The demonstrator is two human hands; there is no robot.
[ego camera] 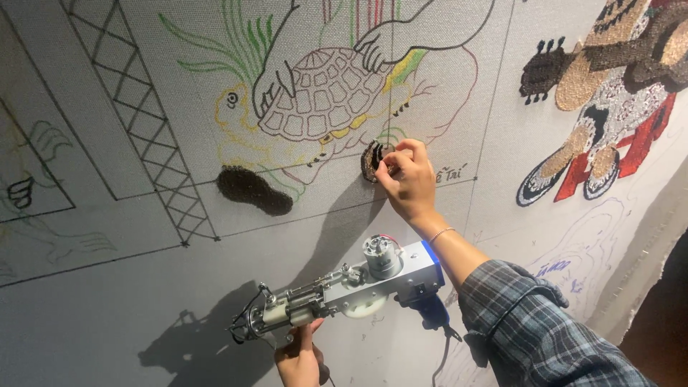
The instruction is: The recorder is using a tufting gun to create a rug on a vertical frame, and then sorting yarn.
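The right hand (407,178), fingertips pinched together, plucks at a small dark-brown tufted yarn patch (371,160) on the stretched grey backing cloth (107,287): soft, loose pile, best gripped at the edge. The left hand (299,358) clasps a silver metal tufting gun (344,287) from below; likely heavy.

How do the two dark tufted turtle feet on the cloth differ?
The left foot is long, fully filled and untouched. The right foot is smaller, partly hidden, and the right hand pinches at it. The left hand holds the tufting gun. Both feet are dark brown pile.
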